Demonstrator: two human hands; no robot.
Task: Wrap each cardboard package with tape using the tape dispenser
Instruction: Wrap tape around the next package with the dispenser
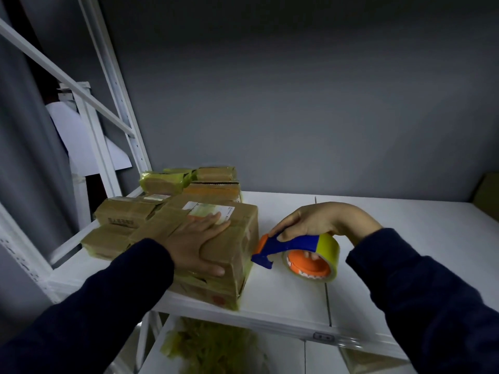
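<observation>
L grip [197, 240] lies flat, fingers straight, on top of the big cardboard package [240, 249] at front-left of the white shelf [378, 238]. R grip [316, 220] is curled round the tape dispenser [289, 242], its blue nose at the pkg's right face; can't tell if touching. Smaller taped packages [121, 214] sit behind, to the left.

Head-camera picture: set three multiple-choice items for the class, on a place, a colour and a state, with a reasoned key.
1. The left hand lies on: A the front cardboard package; B the wall; C the floor.
2. The frame of the tape dispenser is: A red; B blue; C white.
3. The right hand is: A idle; B pointing; C gripping the dispenser.
Key: 1A, its palm lies flat on the package's top. 2B, blue shows beside the yellow roll. 3C, its fingers curl round the frame.
</observation>
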